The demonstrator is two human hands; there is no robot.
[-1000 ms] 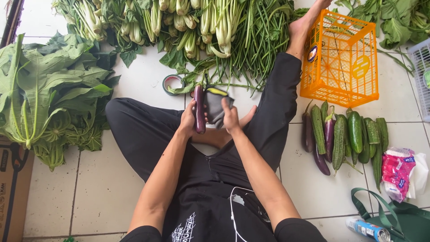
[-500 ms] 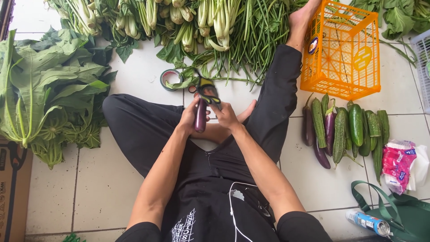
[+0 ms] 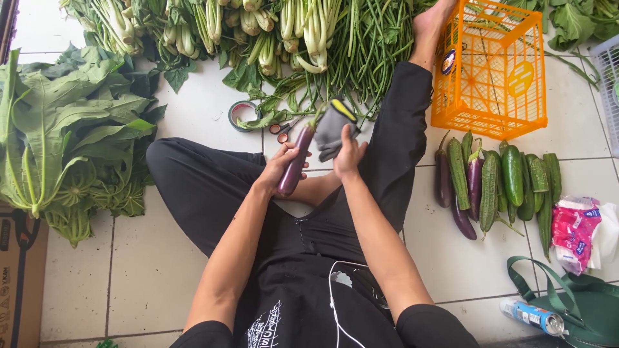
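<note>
Eggplant first: a long slim purple eggplant (image 3: pixel 295 169) sits in the left hand (image 3: pixel 278 169), fingers wrapped round its lower half, tip pointing up and away, held just above the person's lap. Right next to it the right hand (image 3: pixel 348 158) is closed on a crumpled grey cloth with a yellow stripe (image 3: pixel 333 127), which is right up by the eggplant's top end; can't tell if they actually touch.

Scanning left to right across the white tiled floor (image 3: pixel 142 270): a brown cardboard box (image 3: pixel 18 277) at the edge, then a heap of big broad green leaves (image 3: pixel 64 135), then bundles of pale-stemmed leafy greens (image 3: pixel 258 32) along the top. A roll of tape (image 3: pixel 243 115) and red-handled scissors (image 3: pixel 284 131) lie just beyond the hands, with a pile of long green beans (image 3: pixel 374 45) behind. Further right is an orange plastic crate (image 3: pixel 493 71), below it a row of green cucumbers and purple eggplants (image 3: pixel 496 183), then a pink plastic packet (image 3: pixel 574 232) and a dark green bag (image 3: pixel 574 303).
</note>
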